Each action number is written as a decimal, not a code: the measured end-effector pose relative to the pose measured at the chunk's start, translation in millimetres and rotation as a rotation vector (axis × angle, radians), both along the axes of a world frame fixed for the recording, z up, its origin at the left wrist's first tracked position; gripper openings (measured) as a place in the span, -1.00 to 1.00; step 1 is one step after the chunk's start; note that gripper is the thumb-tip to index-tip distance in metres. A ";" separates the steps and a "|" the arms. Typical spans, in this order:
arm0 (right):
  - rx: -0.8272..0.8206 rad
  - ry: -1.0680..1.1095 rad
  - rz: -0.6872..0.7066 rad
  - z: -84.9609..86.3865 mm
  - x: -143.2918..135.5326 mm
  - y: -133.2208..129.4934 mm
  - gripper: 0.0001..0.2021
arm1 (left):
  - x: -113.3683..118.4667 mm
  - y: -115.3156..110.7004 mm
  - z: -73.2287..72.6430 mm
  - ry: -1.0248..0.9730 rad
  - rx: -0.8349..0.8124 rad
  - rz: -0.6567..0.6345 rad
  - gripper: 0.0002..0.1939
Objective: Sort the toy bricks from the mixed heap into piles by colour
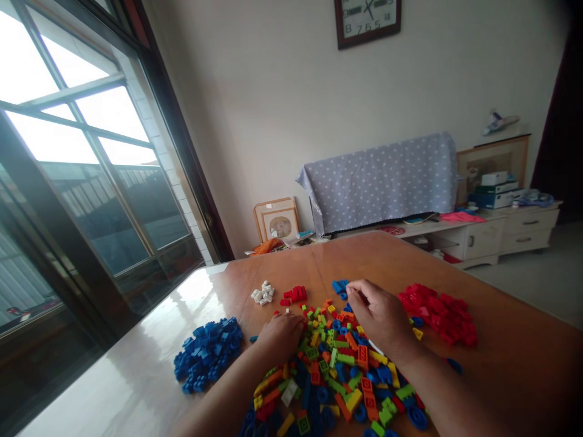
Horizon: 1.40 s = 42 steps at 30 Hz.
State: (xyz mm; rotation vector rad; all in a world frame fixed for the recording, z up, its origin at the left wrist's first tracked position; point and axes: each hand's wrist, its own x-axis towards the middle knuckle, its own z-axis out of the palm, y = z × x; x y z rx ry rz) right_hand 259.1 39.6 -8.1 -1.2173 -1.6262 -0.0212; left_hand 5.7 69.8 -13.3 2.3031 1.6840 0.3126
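Note:
My left hand rests palm down at the far left edge of a mixed heap of toy building bricks. Its fingertips are largely hidden, with a small white brick and a bit of red just beyond them. My right hand is above the heap's far right side, thumb and fingers pinched together beside a small group of blue bricks. Whatever sits between those fingertips is too small to make out. Orange, green, yellow, red and blue pieces, some of them round, fill the heap between my forearms.
Sorted piles lie around the heap: blue bricks at left, white bricks and a few red bricks farther back, a large red pile at right. The wooden table ends before a low white cabinet.

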 end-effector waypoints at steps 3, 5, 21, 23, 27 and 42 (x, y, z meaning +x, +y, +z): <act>0.004 0.004 -0.009 -1.2 0.3 1.3 -0.80 | -7.2 -7.0 -1.2 -0.008 0.015 -0.135 -0.72; 0.002 0.003 -0.012 -1.7 0.6 2.1 -0.79 | -12.7 -8.1 -3.3 -0.015 0.017 -0.166 -0.73; 0.006 0.001 -0.005 -2.7 0.8 3.0 -0.79 | -4.6 7.5 -14.5 -0.039 0.082 0.076 -0.90; 0.005 0.004 -0.007 -2.9 1.0 3.2 -0.79 | -10.3 16.3 -15.6 -0.051 0.089 0.100 -0.88; -0.005 -0.005 -0.009 -2.7 1.1 3.1 -0.79 | -28.7 40.8 -11.0 -0.057 0.121 0.195 -0.83; -0.049 -0.005 -0.002 -0.4 0.9 3.2 -0.78 | -32.7 100.0 -12.3 0.035 0.071 0.339 -0.65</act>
